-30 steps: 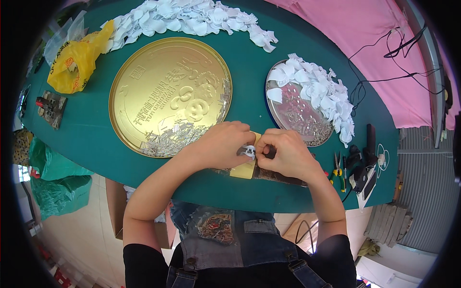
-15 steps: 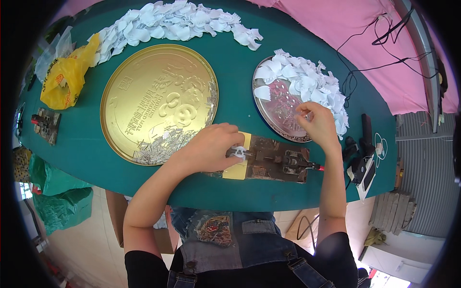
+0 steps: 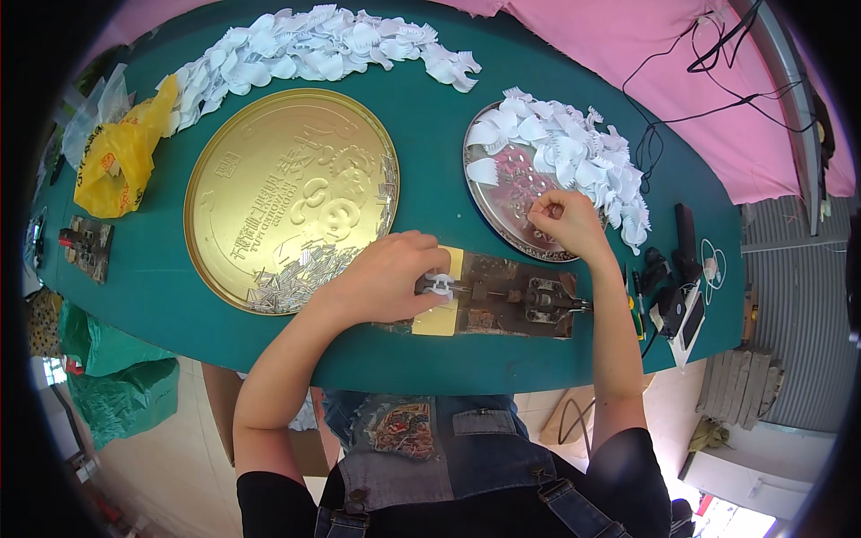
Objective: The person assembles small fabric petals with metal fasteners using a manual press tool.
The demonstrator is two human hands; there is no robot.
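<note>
My left hand (image 3: 387,276) is closed around a small white plastic piece (image 3: 439,285) at the left end of a worn brown clamp fixture (image 3: 502,294), over its yellow plate (image 3: 437,321). The fixture's metal clamp (image 3: 549,299) lies to the right, beside my right forearm. Above the round tray (image 3: 478,193) at the right, my right hand (image 3: 574,224) has thumb and forefinger pinched together; what is between them is too small to make out. Little beads lie along that tray's near rim, and white curved toothed pieces (image 3: 583,157) heap on its far side and spill past it.
A large gold round tray (image 3: 260,170) holds many short metal pins (image 3: 300,280). White pieces (image 3: 305,45) line the table's far edge. A yellow bag (image 3: 117,170) and another clamp fixture (image 3: 87,247) sit at left; black cables (image 3: 655,143) and a power strip (image 3: 686,327) at right.
My right hand has shifted a little left over the round tray, its fingertips still together. My left hand stays on the white piece. The whole view has moved slightly.
</note>
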